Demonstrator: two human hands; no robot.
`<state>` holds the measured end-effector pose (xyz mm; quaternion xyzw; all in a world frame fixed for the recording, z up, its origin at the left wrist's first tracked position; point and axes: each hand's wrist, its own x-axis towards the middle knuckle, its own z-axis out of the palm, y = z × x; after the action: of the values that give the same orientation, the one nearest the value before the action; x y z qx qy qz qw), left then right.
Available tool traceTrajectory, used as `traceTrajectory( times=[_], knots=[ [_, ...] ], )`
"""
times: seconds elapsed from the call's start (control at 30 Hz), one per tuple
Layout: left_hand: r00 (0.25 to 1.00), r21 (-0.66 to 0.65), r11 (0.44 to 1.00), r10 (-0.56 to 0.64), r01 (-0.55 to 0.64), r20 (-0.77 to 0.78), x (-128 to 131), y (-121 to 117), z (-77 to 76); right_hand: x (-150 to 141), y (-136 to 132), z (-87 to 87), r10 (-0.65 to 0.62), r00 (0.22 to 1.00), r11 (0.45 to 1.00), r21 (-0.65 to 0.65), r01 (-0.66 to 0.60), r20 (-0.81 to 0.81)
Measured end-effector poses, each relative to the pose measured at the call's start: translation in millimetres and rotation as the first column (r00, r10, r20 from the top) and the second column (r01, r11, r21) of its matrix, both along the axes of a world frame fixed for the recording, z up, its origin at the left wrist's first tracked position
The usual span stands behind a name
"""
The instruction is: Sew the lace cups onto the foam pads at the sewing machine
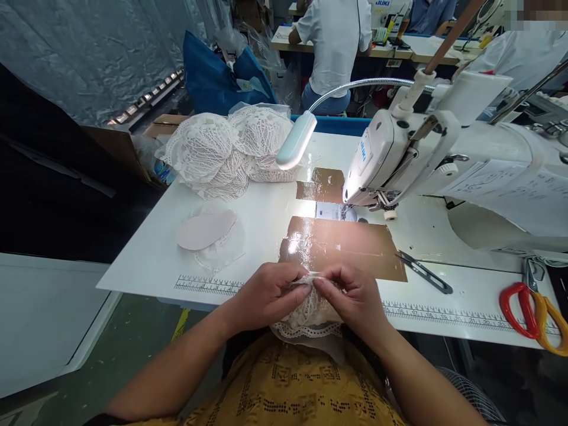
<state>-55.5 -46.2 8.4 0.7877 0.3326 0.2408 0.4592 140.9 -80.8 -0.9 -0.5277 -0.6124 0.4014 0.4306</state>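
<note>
My left hand (279, 296) and my right hand (355, 296) meet at the table's front edge, each closed in a pinch on a piece of white lace fabric (309, 316). The lace hangs down from my fingertips over my lap, and its scalloped trim shows at the bottom. Thumbs and forefingers press its upper edge close together. Just beyond my hands lies a brown taped sheet (341, 242) in front of the sewing machine (377, 160). Part of the lace is hidden under my fingers.
Lace cups (208, 148) are piled at the back left, with a pale oval pad (206, 231) nearer. Thread snips (423, 272) and red-and-orange scissors (532, 307) lie to the right. A lamp (297, 139) reaches over the table (146, 254). Other people sit beyond.
</note>
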Motion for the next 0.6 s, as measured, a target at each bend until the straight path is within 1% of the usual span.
traceTrajectory(
  times=[0.1, 0.17, 0.23, 0.3, 0.33, 0.4, 0.47, 0.53, 0.6],
  knots=[
    [0.999, -0.050, 0.999, -0.017, 0.020, 0.047, 2, 2, 0.6, 4, 4, 2.5, 0.096, 0.994, 0.989, -0.105, -0.102, -0.058],
    [0.995, -0.130, 0.990, -0.042, 0.054, 0.092, 3, 2, 0.8, 6, 6, 5.4, 0.154, 0.984, 0.977, -0.134, -0.165, -0.093],
    [0.987, -0.217, 0.970, -0.086, 0.114, 0.137, 2, 2, 0.7, 8, 7, 7.7, 0.165, 0.977, 0.971, -0.151, -0.185, -0.136],
    [0.983, -0.257, 0.955, -0.116, 0.150, 0.140, 1, 4, -0.5, 10, 6, 7.9, 0.171, 0.956, 0.957, -0.189, -0.218, -0.237],
    [0.986, -0.256, 0.956, -0.111, 0.140, 0.124, 0, 5, -1.8, 11, 5, 7.2, 0.181, 0.933, 0.943, -0.213, -0.255, -0.312],
    [0.996, -0.236, 0.969, -0.057, 0.072, 0.069, -3, 9, -5.6, 12, 3, 4.4, 0.185, 0.862, 0.909, -0.251, -0.333, -0.472],
    [1.000, -0.223, 0.975, 0.007, 0.000, 0.029, -7, 13, -8.8, 14, 2, 1.3, 0.155, 0.797, 0.890, -0.268, -0.369, -0.584],
    [0.996, -0.216, 0.975, 0.070, -0.055, 0.061, -11, 17, -8.5, 16, 2, 0.1, 0.126, 0.784, 0.896, -0.269, -0.353, -0.608],
    [0.979, -0.220, 0.974, 0.092, -0.051, 0.180, -13, 19, -2.9, 17, 3, 1.9, 0.129, 0.819, 0.912, -0.257, -0.319, -0.559]
  ],
)
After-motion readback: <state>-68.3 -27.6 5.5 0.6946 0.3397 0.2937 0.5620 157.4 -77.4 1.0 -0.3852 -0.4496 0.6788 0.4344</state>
